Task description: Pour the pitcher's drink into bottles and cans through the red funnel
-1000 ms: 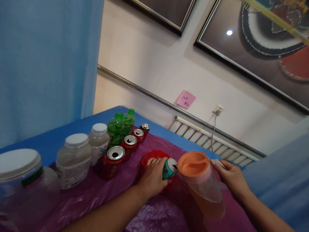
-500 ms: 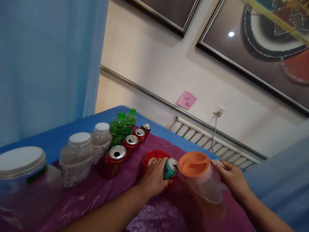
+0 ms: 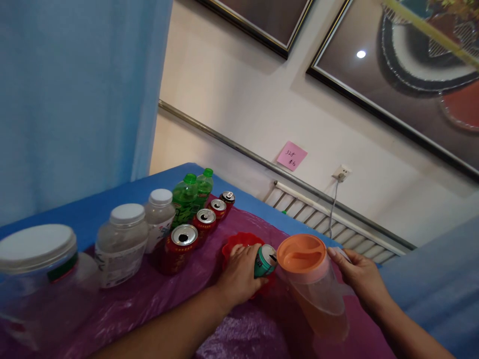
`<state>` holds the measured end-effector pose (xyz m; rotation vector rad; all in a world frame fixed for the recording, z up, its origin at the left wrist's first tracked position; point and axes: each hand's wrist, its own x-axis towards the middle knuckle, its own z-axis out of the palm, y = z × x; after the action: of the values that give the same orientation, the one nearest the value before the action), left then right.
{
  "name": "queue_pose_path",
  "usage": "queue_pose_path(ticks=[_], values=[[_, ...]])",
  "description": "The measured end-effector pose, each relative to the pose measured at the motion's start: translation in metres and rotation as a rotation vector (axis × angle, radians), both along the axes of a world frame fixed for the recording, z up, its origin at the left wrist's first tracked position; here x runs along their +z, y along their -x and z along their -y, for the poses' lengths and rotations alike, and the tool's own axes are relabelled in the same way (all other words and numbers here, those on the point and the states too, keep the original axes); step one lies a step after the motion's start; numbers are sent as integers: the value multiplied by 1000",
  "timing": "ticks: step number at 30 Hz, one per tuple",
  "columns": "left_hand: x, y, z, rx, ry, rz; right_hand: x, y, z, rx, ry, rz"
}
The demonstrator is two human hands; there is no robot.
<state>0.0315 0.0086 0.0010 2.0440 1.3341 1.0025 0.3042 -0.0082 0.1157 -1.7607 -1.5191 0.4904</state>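
My left hand (image 3: pixel 239 271) is wrapped round a teal drink can (image 3: pixel 265 261), tilted to the right with its open top facing the pitcher. Beneath this hand and can lies a red scalloped bowl (image 3: pixel 234 242), mostly hidden by them. Fingers of my right hand (image 3: pixel 357 271) close on the handle of a clear plastic pitcher (image 3: pixel 322 294) with an orange lid (image 3: pixel 301 254). Some liquid shows low in the pitcher. The can's rim is very close to the lid's edge; whether they touch I cannot tell.
Red cans (image 3: pixel 181 249) stand in a row on the purple plastic sheet (image 3: pixel 243 324). Behind them are green bottles (image 3: pixel 184 199) and white-lidded clear jars (image 3: pixel 121 244). A blue table edge (image 3: pixel 258 207), radiator (image 3: pixel 299 207) and plugged-in cord (image 3: pixel 333 204) lie beyond.
The view has shifted very slightly, moving the jars and cans a little to the right in the picture. Both hands keep their holds on the can and pitcher.
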Motion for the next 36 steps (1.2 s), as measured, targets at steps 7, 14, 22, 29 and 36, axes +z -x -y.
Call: queue_pose_path(ticks=[7, 14, 22, 29, 36], values=[[1, 0, 1, 1, -2, 4, 2, 2, 2, 11, -8, -6], [-1, 1, -1, 6, 4, 6, 2, 4, 3, 12, -12, -12], [-1, 0, 0, -3, 10, 22, 2, 3, 2, 15, -24, 5], [-1, 1, 0, 10, -9, 4, 2, 3, 3, 24, -28, -2], [0, 1, 1, 6, 9, 6, 1, 2, 2, 20, -18, 1]])
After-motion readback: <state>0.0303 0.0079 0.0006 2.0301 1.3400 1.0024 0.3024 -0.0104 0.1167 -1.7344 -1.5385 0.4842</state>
